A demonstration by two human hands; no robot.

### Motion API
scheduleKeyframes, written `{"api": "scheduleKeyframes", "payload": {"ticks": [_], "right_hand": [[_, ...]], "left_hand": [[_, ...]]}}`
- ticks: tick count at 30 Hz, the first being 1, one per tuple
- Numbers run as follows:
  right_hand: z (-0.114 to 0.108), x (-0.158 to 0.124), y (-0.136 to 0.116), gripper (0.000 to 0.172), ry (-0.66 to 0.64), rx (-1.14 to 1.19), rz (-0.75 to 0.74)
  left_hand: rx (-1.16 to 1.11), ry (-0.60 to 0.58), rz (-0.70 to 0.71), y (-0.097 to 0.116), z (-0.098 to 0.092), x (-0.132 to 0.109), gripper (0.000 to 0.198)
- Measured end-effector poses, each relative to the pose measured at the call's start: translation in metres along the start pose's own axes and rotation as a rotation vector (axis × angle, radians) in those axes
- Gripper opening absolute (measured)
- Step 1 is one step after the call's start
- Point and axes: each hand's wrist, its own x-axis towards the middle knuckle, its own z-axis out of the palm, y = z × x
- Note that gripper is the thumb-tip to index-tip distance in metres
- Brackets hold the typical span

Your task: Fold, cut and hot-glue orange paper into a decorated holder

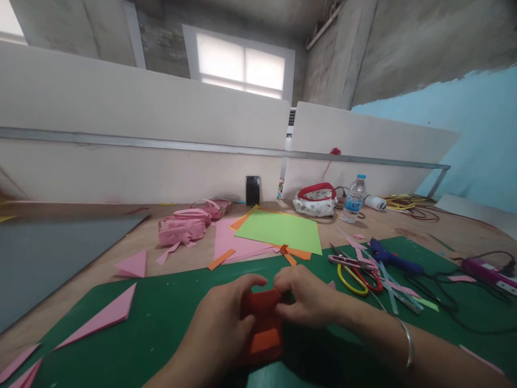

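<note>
Both of my hands close on a folded piece of orange-red paper (264, 323) just above the green cutting mat (161, 318). My left hand (220, 328) grips its left side with the thumb curled over the top edge. My right hand (309, 296) pinches the top right corner, fingers bent together. A silver bangle (409, 345) sits on my right wrist. The paper's lower flap shows a brighter orange panel.
Green, pink and orange sheets (278, 231) lie beyond the mat, with pink folded pieces (181, 229) to the left and pink triangles (100, 318) on the mat. Scissors (355, 269), a blue glue gun (393, 258), a water bottle (354, 198), a phone (252, 189) and cables lie to the right.
</note>
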Motion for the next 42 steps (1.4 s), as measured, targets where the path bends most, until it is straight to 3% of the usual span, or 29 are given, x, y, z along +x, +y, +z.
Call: {"api": "scheduleKeyframes", "payload": {"ticks": [9, 15, 19, 24, 27, 31, 33, 39, 42], "right_hand": [[-0.011, 0.003, 0.006, 0.017, -0.088, -0.001, 0.011], [-0.014, -0.002, 0.006, 0.015, -0.173, -0.069, -0.109], [-0.006, -0.002, 0.003, 0.02, -0.133, -0.146, -0.097], [-0.005, -0.002, -0.004, 0.017, -0.104, -0.233, -0.106], [-0.009, -0.005, -0.012, 0.003, -0.054, -0.252, -0.061], [-0.014, -0.009, -0.019, 0.021, 0.037, -0.19, -0.03], [-0.016, -0.01, -0.02, 0.022, 0.051, -0.206, -0.061], [-0.015, -0.008, -0.017, 0.011, 0.122, -0.269, -0.13], [-0.015, -0.008, -0.018, 0.007, 0.17, -0.296, -0.163]], "left_hand": [[-0.036, 0.005, -0.021, 0.0, -0.004, 0.0, 0.049], [-0.05, 0.0, -0.013, -0.003, -0.002, 0.001, 0.051], [0.023, 0.006, 0.026, 0.003, -0.003, -0.001, 0.037], [0.32, 0.121, 0.254, 0.011, -0.001, -0.006, 0.015], [0.411, 0.108, 0.293, 0.01, 0.001, -0.006, 0.014], [0.432, 0.101, 0.305, 0.007, -0.002, -0.003, 0.018], [0.437, 0.096, 0.329, 0.007, -0.004, -0.002, 0.021], [0.522, 0.326, 0.466, 0.015, -0.002, -0.006, 0.026], [0.53, 0.379, 0.524, 0.016, -0.001, -0.01, 0.017]]}}
